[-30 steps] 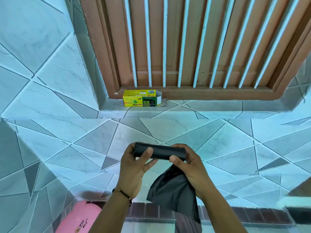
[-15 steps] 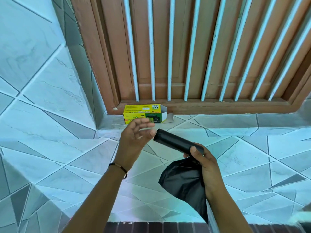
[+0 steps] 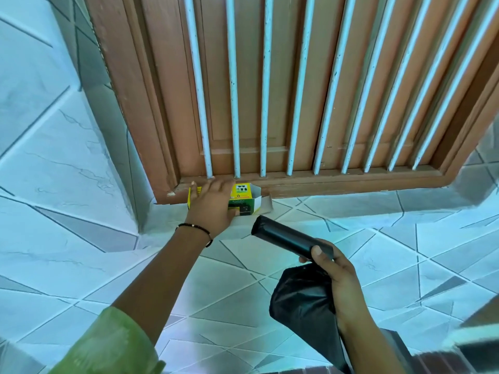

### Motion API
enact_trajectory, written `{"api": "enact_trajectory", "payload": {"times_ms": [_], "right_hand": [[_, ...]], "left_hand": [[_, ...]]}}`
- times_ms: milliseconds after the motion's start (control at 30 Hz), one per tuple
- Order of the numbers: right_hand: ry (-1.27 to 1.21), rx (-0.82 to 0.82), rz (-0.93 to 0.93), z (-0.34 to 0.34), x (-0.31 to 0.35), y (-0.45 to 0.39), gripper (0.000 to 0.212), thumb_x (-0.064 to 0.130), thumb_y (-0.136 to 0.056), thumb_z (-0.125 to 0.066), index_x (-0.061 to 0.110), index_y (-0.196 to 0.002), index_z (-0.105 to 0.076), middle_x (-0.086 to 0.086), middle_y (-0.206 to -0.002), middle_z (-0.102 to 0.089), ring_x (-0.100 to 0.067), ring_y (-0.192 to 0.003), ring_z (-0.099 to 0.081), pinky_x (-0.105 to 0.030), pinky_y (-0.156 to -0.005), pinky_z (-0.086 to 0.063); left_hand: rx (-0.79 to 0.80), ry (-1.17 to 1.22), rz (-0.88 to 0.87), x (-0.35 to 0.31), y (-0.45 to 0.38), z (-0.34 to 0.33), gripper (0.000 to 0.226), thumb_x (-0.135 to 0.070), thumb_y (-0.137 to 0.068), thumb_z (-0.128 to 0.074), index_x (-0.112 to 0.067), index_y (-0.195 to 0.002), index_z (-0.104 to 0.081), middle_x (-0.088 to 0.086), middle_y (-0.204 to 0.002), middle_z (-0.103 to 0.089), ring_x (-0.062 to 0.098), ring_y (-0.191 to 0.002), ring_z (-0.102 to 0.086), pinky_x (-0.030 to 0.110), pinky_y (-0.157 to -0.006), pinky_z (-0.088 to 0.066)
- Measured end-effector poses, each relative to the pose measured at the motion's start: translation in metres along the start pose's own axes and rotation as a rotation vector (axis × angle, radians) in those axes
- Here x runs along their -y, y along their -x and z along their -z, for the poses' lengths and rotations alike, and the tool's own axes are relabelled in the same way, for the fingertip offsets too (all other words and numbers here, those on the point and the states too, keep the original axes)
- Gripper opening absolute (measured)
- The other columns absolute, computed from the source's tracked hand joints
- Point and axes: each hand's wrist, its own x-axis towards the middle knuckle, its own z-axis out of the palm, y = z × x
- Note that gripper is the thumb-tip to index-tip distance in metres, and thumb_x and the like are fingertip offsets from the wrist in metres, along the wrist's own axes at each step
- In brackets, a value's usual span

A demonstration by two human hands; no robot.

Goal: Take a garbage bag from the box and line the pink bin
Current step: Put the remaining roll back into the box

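The yellow and green garbage bag box (image 3: 244,197) lies on the tiled ledge against the wooden window frame, its right end flap open. My left hand (image 3: 213,203) reaches forward and clasps the box from above, covering its left half. My right hand (image 3: 332,268) is lower and to the right, holding one end of a black roll of garbage bags (image 3: 283,237); the roll's free end points up-left towards the box's open end. A loose black bag (image 3: 299,300) hangs crumpled under the same hand. The pink bin is out of view.
A brown wooden window frame (image 3: 324,182) with pale vertical bars (image 3: 266,103) rises right behind the box. Blue-white tiled walls and the ledge (image 3: 351,209) surround it. A dark blurred edge (image 3: 472,354) crosses the lower right corner.
My left hand let go of the roll and moved forward onto the box. The right hand kept the roll and hanging bag and tilted the roll towards the box. The view rose, hiding the pink bin.
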Motion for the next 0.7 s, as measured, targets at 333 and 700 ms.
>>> {"api": "enact_trajectory", "payload": {"times_ms": [333, 700], "right_hand": [[0.054, -0.083, 0.365, 0.009, 0.028, 0.025, 0.060, 0.051, -0.052, -0.082, 0.020, -0.101, -0.065, 0.003, -0.092, -0.068, -0.018, -0.085, -0.062, -0.026, -0.074, -0.052], [0.471, -0.038, 0.654, 0.036, 0.026, 0.065, 0.041, 0.005, -0.072, -0.074, 0.032, -0.101, -0.062, -0.004, -0.102, -0.065, -0.029, -0.083, -0.066, -0.020, -0.063, -0.053]], "left_hand": [[-0.307, 0.426, -0.108, -0.007, 0.078, 0.015, 0.061, -0.038, -0.068, -0.068, -0.018, -0.124, -0.051, 0.003, -0.118, -0.056, 0.025, -0.108, -0.054, 0.039, -0.097, -0.044], [-0.100, 0.620, 0.053, -0.046, 0.147, 0.001, 0.063, -0.027, -0.067, -0.080, -0.019, -0.122, -0.050, -0.001, -0.116, -0.056, 0.007, -0.096, -0.050, 0.006, -0.080, -0.037]]}}
